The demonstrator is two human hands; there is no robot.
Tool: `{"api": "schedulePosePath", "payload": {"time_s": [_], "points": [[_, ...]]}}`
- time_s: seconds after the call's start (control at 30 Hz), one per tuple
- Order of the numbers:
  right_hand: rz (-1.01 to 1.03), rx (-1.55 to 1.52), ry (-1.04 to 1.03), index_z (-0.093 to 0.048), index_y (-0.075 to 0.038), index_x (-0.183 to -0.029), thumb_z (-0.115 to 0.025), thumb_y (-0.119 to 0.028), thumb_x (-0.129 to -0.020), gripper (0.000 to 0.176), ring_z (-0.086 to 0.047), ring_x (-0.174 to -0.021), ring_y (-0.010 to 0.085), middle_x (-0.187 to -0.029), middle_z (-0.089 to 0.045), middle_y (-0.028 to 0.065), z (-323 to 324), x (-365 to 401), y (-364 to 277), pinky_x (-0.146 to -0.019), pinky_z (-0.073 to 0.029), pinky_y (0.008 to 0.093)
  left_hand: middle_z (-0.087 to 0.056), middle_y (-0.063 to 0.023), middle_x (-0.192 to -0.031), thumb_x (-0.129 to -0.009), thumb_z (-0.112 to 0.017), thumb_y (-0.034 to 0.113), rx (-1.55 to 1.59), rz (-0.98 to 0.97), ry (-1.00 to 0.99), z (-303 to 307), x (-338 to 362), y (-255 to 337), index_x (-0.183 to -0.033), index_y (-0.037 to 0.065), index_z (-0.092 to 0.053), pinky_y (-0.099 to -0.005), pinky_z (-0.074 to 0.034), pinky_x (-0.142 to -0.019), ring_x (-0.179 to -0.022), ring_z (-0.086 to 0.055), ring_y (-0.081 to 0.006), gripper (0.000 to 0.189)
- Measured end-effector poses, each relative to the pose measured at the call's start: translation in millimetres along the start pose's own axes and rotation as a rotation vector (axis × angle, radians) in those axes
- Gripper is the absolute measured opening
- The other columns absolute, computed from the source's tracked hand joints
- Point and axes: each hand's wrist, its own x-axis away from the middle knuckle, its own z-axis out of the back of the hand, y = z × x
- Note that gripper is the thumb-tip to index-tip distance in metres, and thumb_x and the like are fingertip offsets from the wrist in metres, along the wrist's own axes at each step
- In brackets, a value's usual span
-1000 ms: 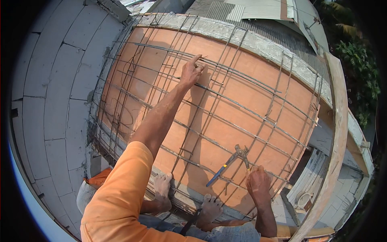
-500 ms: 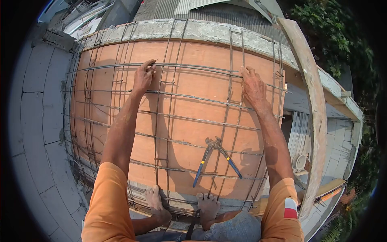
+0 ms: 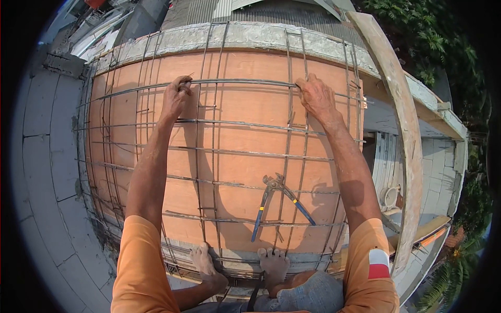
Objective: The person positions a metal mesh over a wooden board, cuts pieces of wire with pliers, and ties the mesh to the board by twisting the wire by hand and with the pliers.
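My left hand (image 3: 177, 97) is closed around the top crosswise steel bar (image 3: 237, 81), left of the middle. A thin wire end sticks up by its fingertips. Farther right, my right hand (image 3: 317, 98) grips the same bar line near a pair of upright bars, its fingers curled over the steel and partly hidden. Two bars seem to lie side by side between the hands. Below them, pincers (image 3: 273, 182) with blue handles rest spread apart on the rebar grid (image 3: 261, 151).
Under the grid lies an orange-brown plywood sheet (image 3: 250, 169). A rough concrete beam (image 3: 261, 35) borders the far side, and a grey block wall (image 3: 39, 151) the left. A long wooden plank (image 3: 399, 109) slants on the right. My bare feet (image 3: 274, 263) stand at the near edge.
The view has shifted and turned slightly, so the grid and both hands appear farther left. Both hands keep their places on the bar. The pincers have not moved on the grid.
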Motion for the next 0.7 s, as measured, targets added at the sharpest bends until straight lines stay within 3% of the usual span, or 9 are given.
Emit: {"api": "schedulePosePath", "payload": {"time_s": [0.27,0.4,0.47,0.5,0.57,0.7], "points": [[-0.086,-0.072,0.07,-0.061,-0.008,-0.096,-0.061,-0.002,-0.082,0.016,-0.062,-0.092,0.0335,-0.096,-0.056,0.0158,-2,6,-2,-0.075,-0.054,0.0472,-0.062,-0.0039,-0.072,-0.099,-0.056,0.015,0.076,-0.005,-0.06,-8,-5,-13,-0.118,0.0,-0.062,-0.0278,-0.047,-0.075,-0.073,-0.059,-0.0114,0.025],[-0.043,-0.085,0.107,-0.06,-0.007,-0.095,-0.059,-0.003,-0.083,0.013,-0.061,-0.094,0.034,-0.097,-0.055,0.0159,-7,10,0,-0.077,-0.053,0.046,-0.062,-0.0034,-0.073,-0.1,-0.058,0.023,0.152,0.115,-0.033,-4,-3,-15,-0.126,0.001,-0.059,-0.0265,-0.046,-0.072,-0.073,-0.058,-0.01,0.034],[-0.056,-0.122,0.132,-0.06,-0.007,-0.096,-0.059,0.001,-0.076,0.021,-0.06,-0.091,0.0345,-0.095,-0.054,0.0151,-4,10,-7,-0.075,-0.051,0.0458,-0.063,-0.0041,-0.072,-0.099,-0.058,0.021,0.128,0.06,0.025,-2,8,-2,-0.129,0.001,-0.057,-0.0249,-0.044,-0.068,-0.07,-0.055,-0.0098,0.036],[-0.058,-0.14,0.137,-0.061,-0.007,-0.097,-0.06,0.002,-0.074,0.025,-0.06,-0.09,0.0349,-0.094,-0.054,0.0153,-14,6,-1,-0.075,-0.051,0.0459,-0.064,-0.0035,-0.078,-0.098,-0.06,0.026,0.106,0.053,0.01,1,6,-10,-0.134,0.004,-0.054,-0.0256,-0.044,-0.069,-0.074,-0.055,-0.0092,0.043],[-0.06,-0.11,0.102,-0.063,-0.008,-0.1,-0.06,0.002,-0.074,0.028,-0.06,-0.09,0.0348,-0.095,-0.054,0.0152,-10,5,1,-0.075,-0.051,0.0459,-0.064,-0.0045,-0.08,-0.097,-0.059,0.023,0.179,0.089,0.066,-1,5,-9,-0.133,0.001,-0.053,-0.0242,-0.042,-0.064,-0.073,-0.053,-0.0081,0.042],[-0.043,-0.104,0.127,-0.066,-0.009,-0.107,-0.059,0.0,-0.08,0.029,-0.061,-0.088,0.0351,-0.095,-0.056,0.0149,-17,3,1,-0.073,-0.051,0.0458,-0.066,-0.0074,-0.087,-0.095,-0.061,0.017,0.163,0.082,0.127,1,7,-2,-0.124,-0.006,-0.057,-0.027,-0.046,-0.07,-0.079,-0.058,-0.012,0.036]]}}
